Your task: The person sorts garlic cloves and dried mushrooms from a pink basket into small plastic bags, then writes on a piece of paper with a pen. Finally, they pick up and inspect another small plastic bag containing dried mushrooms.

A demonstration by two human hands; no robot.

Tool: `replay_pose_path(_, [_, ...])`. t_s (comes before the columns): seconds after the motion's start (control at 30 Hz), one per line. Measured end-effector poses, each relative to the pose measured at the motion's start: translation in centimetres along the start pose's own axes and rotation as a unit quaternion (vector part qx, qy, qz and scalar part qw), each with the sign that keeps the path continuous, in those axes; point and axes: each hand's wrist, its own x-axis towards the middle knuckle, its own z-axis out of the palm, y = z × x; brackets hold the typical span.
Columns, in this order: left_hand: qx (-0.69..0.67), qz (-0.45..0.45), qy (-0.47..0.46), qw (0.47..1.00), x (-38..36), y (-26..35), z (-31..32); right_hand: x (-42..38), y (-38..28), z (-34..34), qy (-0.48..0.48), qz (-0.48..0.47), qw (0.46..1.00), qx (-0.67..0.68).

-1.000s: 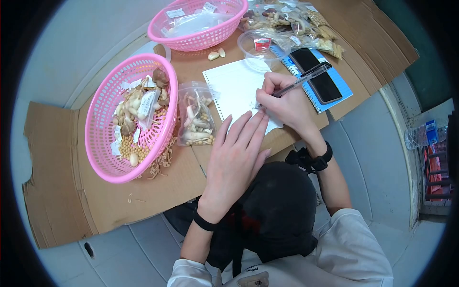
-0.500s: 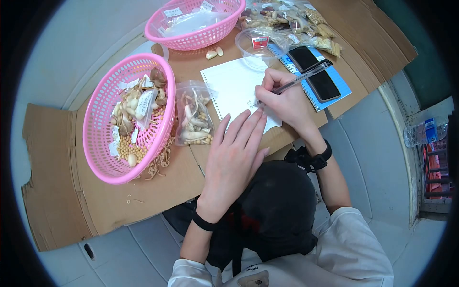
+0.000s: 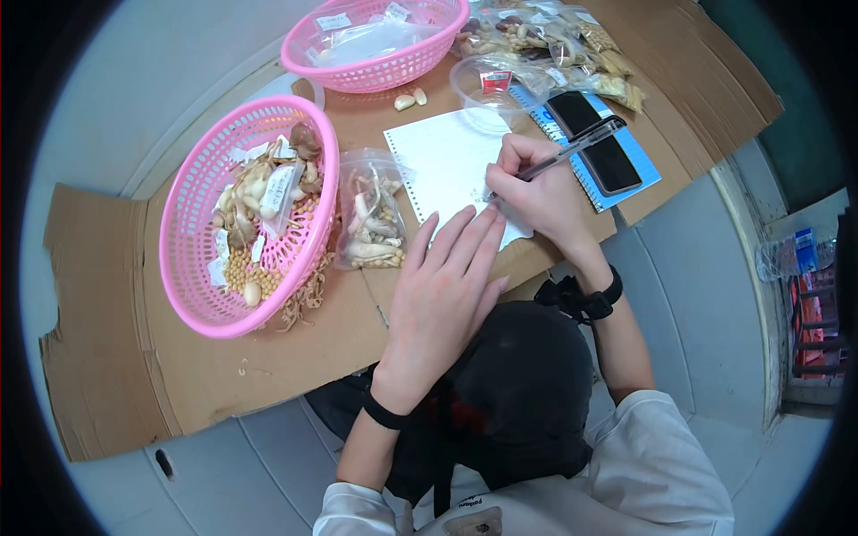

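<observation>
My right hand (image 3: 541, 192) grips a black and clear pen (image 3: 572, 146), its tip on a sheet of white paper (image 3: 438, 156) with a punched left edge. Fingers slightly spread, my left hand (image 3: 440, 299) lies flat with its fingertips on the paper's lower edge. Just left of the paper is a clear bag (image 3: 371, 214) holding mushrooms and beans. A clear plastic bowl (image 3: 487, 89) overlaps the paper's top edge. Any marks near the pen tip are too small to read.
A pink basket (image 3: 170, 259) with mushrooms, beans and labels stands left; another (image 3: 380, 76) holds plastic bags at the top. Filled bags (image 3: 554, 40) lie top right. A dark phone (image 3: 612, 161) rests on a blue notebook (image 3: 639, 161). Two pale pieces (image 3: 405, 103) lie below the upper basket.
The table things appear shifted slightly right in view. Both hands keep nearly the same pose, the pen still against the paper.
</observation>
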Motion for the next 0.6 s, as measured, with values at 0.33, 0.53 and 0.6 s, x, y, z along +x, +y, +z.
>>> replay_pose_path(0.33, [-0.003,0.001,0.003,1.000,-0.01,0.02,0.01,-0.11,0.08,0.06,0.020,0.004,1.000,0.012])
replay_pose_path(0.53, [-0.004,0.001,0.005,1.000,-0.04,0.02,0.01,-0.01,0.21,0.19,0.033,-0.005,0.999,0.002])
replay_pose_path(0.6, [-0.005,0.002,0.007,1.000,-0.02,0.04,0.06,-0.01,0.18,0.12,0.035,-0.011,0.999,-0.005])
